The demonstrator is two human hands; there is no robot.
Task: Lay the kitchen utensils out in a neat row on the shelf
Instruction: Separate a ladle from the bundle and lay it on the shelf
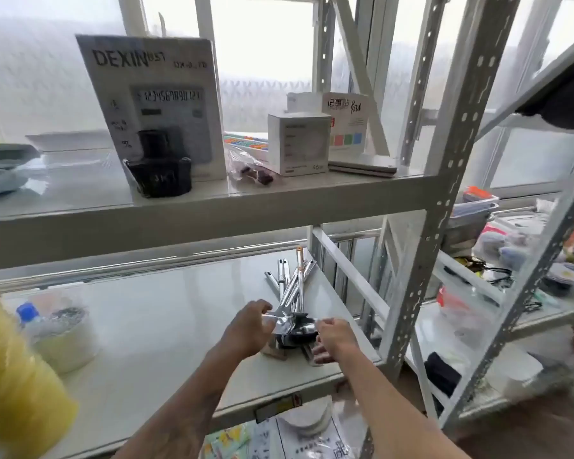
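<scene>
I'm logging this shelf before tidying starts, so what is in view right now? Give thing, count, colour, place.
utensils: one heap, count unclear, silver, middle shelf right
middle shelf: one, white
calculator box: one, white, upper shelf
black holder: one, upper shelf, front of that box
small box: one, white, upper shelf
yellow bag: one, left edge
left hand: on heap's near end
right hand: on heap's near end

Two bare forearms were seen, with no sleeves worn; the left hand (247, 329) and right hand (333, 339) were ungloved and unadorned.
</scene>
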